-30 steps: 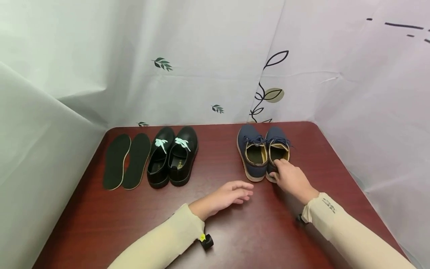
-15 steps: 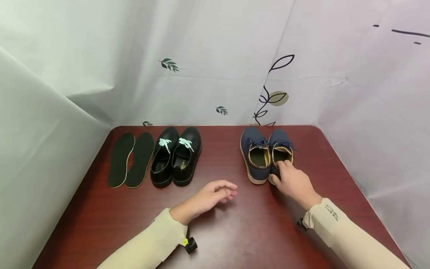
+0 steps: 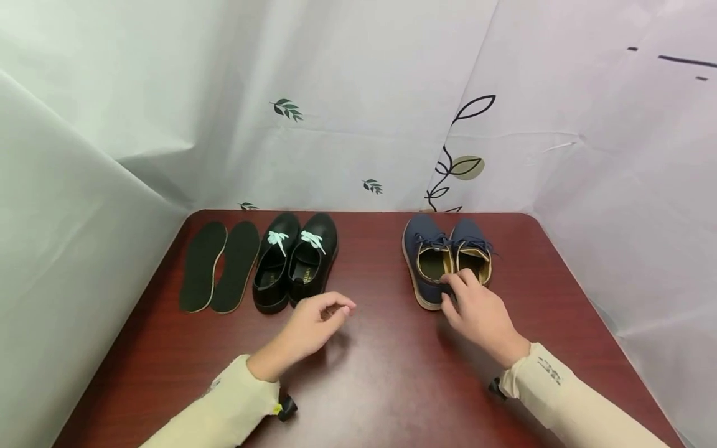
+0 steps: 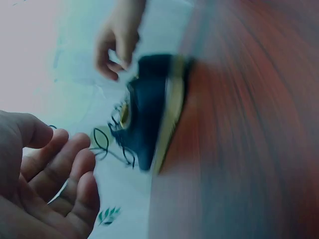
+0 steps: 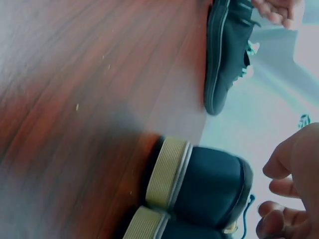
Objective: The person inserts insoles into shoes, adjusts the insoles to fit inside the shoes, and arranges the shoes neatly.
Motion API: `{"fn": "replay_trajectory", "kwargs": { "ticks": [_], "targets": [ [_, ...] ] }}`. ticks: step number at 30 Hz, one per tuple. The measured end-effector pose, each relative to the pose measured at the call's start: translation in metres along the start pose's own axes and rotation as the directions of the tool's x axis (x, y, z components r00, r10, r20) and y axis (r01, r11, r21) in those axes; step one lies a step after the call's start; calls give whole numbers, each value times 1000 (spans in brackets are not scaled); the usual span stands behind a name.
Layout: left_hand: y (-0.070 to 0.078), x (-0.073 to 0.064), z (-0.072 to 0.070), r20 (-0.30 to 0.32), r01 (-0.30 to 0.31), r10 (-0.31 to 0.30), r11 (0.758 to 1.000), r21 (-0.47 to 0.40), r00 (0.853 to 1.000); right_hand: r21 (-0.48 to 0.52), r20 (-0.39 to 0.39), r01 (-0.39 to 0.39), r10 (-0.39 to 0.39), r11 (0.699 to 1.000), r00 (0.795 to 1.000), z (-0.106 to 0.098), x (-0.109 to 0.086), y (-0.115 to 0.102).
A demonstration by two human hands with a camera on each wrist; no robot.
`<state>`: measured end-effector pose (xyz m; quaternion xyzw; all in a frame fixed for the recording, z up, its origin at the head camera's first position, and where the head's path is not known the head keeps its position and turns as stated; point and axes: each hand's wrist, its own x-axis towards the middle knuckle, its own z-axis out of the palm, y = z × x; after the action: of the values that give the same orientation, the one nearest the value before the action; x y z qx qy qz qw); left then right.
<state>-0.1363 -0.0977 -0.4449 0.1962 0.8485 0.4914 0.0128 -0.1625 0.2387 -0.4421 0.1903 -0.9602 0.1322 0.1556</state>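
Note:
My right hand (image 3: 482,320) hovers just behind the heels of two navy lace-up shoes, its fingers loosely bent. In the right wrist view its fingers (image 5: 281,164) stand apart from a navy heel (image 5: 212,184) with nothing between them. The left navy shoe (image 3: 421,229) and the right navy shoe (image 3: 467,230) stand side by side, toes away from me; dark insoles show inside. My left hand (image 3: 305,330) hangs over the table, holding nothing, its relaxed fingers pointing right. It overlaps the heel of the right black shoe (image 3: 323,227) in the head view.
The left black shoe (image 3: 284,225), also with pale mint laces, stands beside its mate. Two dark insoles (image 3: 203,264) lie flat at the far left of the reddish-brown table (image 3: 381,386). White patterned sheeting (image 3: 347,93) rises behind the table and along both sides.
My right hand has come out of the right navy shoe's opening and shifted slightly left. My left hand has moved left, away from the navy pair towards the black shoes. The shoes have stayed put.

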Motion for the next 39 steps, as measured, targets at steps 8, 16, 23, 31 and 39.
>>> {"fn": "replay_trajectory", "kwargs": {
  "ticks": [8,16,23,31,39],
  "targets": [
    [-19,-1,-36,-142,-51,126,897,439,982,-9,34,44,-43,999,998,3,-7,-12],
    [-34,-6,-54,-208,-15,131,875,483,969,1,13,139,-139,990,990,9,-6,-25],
    [-35,-11,-62,-270,-4,139,895,446,953,23,48,196,-197,980,979,15,7,-49],
    [-39,-21,-64,-315,18,128,906,424,940,66,132,245,-252,967,959,29,33,-92],
    [-38,-28,-66,-334,9,154,899,437,930,130,193,271,-293,954,937,48,61,-134]
  ]
}}
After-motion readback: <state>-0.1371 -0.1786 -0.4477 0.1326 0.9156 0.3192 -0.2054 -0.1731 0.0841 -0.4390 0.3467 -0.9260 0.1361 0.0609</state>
